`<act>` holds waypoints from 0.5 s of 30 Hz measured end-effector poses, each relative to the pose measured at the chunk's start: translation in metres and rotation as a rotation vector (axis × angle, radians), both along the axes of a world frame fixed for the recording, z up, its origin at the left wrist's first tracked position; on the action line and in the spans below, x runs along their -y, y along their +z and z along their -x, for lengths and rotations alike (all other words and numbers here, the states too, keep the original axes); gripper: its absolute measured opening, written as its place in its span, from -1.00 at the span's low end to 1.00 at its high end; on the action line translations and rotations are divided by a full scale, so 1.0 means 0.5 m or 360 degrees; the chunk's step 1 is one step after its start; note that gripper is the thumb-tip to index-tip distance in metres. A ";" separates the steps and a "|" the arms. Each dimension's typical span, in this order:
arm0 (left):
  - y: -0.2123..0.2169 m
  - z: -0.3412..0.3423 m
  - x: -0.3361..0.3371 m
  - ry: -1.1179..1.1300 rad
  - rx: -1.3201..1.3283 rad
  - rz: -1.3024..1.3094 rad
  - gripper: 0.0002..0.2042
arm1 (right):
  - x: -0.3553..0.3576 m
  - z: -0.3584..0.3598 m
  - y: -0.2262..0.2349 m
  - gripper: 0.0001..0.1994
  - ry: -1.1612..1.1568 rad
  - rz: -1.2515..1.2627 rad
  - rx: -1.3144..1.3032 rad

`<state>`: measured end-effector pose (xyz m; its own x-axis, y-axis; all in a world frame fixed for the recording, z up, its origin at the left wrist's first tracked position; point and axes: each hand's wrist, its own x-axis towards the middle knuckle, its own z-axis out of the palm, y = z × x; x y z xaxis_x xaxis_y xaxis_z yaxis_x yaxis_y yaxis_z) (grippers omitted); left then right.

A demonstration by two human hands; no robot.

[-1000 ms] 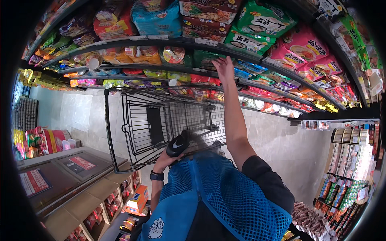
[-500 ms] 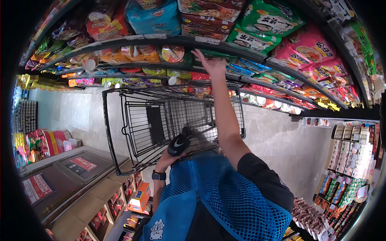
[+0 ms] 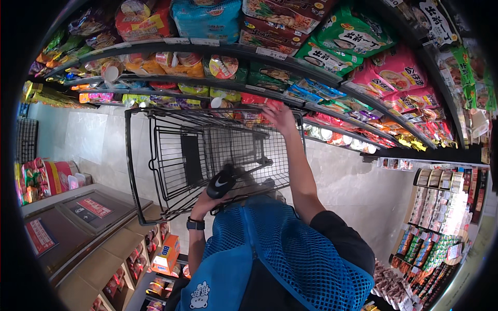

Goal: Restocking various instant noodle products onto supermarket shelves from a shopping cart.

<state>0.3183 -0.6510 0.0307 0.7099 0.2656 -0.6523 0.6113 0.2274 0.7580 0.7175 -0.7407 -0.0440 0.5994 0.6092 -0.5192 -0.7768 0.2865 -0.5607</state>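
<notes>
My right hand [image 3: 279, 117] reaches out over the black wire shopping cart [image 3: 155, 155] to the lower shelf, fingers against the red packets [image 3: 253, 98] at the shelf edge. The frame does not show whether it grips one. My left hand [image 3: 204, 201], with a dark watch on its wrist, is closed on the cart handle [image 3: 244, 193] beside a black object with a white mark [image 3: 221, 182]. The cart basket looks empty. My blue mesh vest [image 3: 280, 259] fills the lower middle.
Curved shelves [image 3: 218, 49] packed with bagged noodles and snack packets run across the top and right. Grey chest freezers [image 3: 78, 217] stand at the lower left with boxed goods beneath. A rack of small packets [image 3: 441, 207] stands at the right. Pale floor lies beyond the cart.
My right hand has come down from the higher shelf packets to the lower shelf edge over the cart. The left hand stays on the handle.
</notes>
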 end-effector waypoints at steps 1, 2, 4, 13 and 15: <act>-0.005 0.001 0.002 0.0003 0.0058 -0.0027 -0.52 | 0.051 0.013 -0.023 -0.60 0.0072 0.0166 0.0130; -0.010 0.002 0.006 -0.0013 0.0151 -0.0063 -0.56 | 0.106 0.023 -0.045 -0.65 0.0076 0.0434 0.0233; -0.016 0.003 0.024 0.0071 0.0206 -0.0023 -0.60 | 0.222 0.040 -0.083 -0.69 0.0199 0.1168 0.0697; 0.007 -0.032 0.174 0.0112 0.0256 -0.0020 -0.48 | 0.529 0.081 -0.209 -0.20 0.0958 0.1739 0.1591; 0.015 -0.037 0.241 0.0229 0.0214 -0.0030 -0.48 | 0.519 0.078 -0.242 -0.24 0.1003 0.1573 0.1473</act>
